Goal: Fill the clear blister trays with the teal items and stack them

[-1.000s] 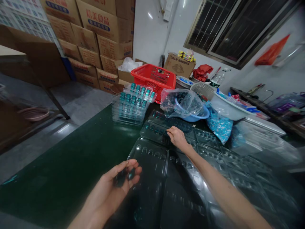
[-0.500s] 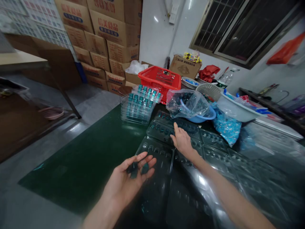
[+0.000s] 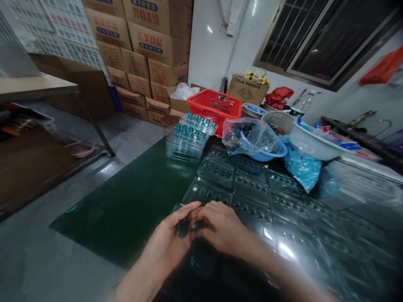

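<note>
My left hand (image 3: pixel 166 239) and my right hand (image 3: pixel 225 228) meet low in the view, above a clear plastic blister tray (image 3: pixel 206 193). Cupped in my left hand are small dark teal pieces (image 3: pixel 183 227), partly hidden by my fingers. The fingertips of my right hand reach the same pieces, and I cannot tell whether they grip any. Several more clear trays (image 3: pixel 252 188) cover the dark green mat (image 3: pixel 119 209) to the right and ahead. A stack of trays filled with teal pieces (image 3: pixel 189 140) stands farther back.
Behind the trays are a red plastic basket (image 3: pixel 214 105), a clear bag in a blue basin (image 3: pixel 248 136), a blue printed bag (image 3: pixel 302 167) and a white basin (image 3: pixel 310 142). Stacked cardboard boxes (image 3: pixel 157 46) rise at the back. The concrete floor (image 3: pixel 132 134) lies left of the bench.
My right hand has moved from the trays back and left to meet my left hand. My left hand has closed around the teal pieces instead of holding them on an open palm.
</note>
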Action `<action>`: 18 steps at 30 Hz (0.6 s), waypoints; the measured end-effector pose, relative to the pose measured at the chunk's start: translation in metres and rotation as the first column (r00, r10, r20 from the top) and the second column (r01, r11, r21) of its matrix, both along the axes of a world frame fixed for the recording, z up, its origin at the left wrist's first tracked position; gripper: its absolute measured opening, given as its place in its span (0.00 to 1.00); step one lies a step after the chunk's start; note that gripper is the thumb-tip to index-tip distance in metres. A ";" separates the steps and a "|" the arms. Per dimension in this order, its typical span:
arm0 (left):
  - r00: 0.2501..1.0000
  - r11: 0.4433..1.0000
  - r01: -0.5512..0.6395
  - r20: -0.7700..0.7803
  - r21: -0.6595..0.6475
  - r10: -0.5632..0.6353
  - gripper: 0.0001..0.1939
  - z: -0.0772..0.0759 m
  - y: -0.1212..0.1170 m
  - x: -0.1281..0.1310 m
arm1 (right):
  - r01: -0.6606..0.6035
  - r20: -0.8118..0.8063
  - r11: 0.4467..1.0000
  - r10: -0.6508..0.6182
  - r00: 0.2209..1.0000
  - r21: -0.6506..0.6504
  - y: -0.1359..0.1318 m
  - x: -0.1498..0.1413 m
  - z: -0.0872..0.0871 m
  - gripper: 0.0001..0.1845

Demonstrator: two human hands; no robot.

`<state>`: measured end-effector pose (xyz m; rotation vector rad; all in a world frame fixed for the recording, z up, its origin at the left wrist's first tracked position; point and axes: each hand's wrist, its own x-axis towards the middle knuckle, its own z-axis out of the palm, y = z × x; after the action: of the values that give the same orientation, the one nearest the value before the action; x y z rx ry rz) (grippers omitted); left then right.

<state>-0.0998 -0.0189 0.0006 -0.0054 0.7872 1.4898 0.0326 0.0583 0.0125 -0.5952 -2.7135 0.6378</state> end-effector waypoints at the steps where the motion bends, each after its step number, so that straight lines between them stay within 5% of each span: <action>1: 1.000 1.000 0.004 -0.017 0.002 -0.004 0.10 -0.001 -0.001 0.000 | 0.012 -0.015 0.999 -0.012 1.000 -0.037 0.000 0.001 -0.001 0.11; 5: 0.983 0.998 0.061 -0.172 0.010 -0.058 0.08 -0.001 -0.004 0.003 | 0.132 -0.101 0.927 -0.178 0.979 -0.350 -0.001 0.005 -0.004 0.05; 10: 0.906 0.986 0.164 -0.395 0.000 -0.151 0.08 -0.006 -0.014 0.011 | -0.015 -0.236 0.544 -0.339 0.911 -0.839 -0.006 0.005 -0.009 0.06; 18: 0.876 0.996 -0.063 -0.481 -0.067 0.024 0.09 -0.017 -0.017 0.032 | -0.221 -0.243 0.104 -0.501 0.831 -0.970 -0.021 0.001 -0.042 0.11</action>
<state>-0.0683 -0.0363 -0.0166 0.3006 1.2554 1.5197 0.0337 0.0375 -0.0297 -0.7477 -1.2131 2.2353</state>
